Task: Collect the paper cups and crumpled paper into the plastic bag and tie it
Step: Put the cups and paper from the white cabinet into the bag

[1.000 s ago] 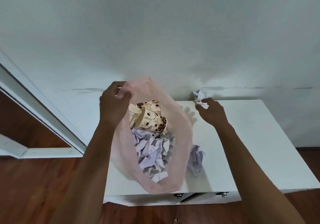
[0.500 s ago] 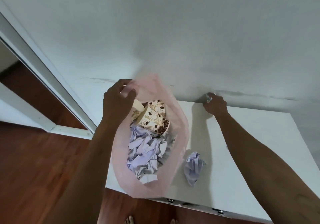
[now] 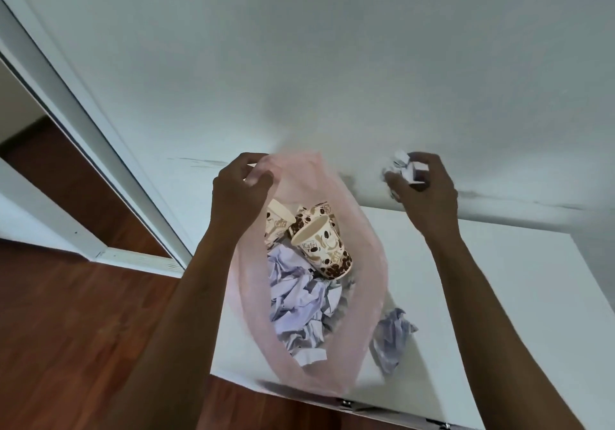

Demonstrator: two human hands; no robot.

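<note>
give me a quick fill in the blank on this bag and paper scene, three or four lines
1. The left hand holds the rim of the pink ____ bag.
2. The right hand holds a ball of crumpled ____.
3. The paper cups lie ____ the bag.
4. One crumpled paper ball lies on the white ____, outside the bag.

Missing words: plastic; paper; inside; table

Cups [image 3: 321, 246] behind paper [image 3: 299, 306] inside bag [image 3: 366, 263] on table [image 3: 515, 296]; paper wad [image 3: 392, 336] just right.

"Café" on paper cup [image 3: 324, 250]
</note>
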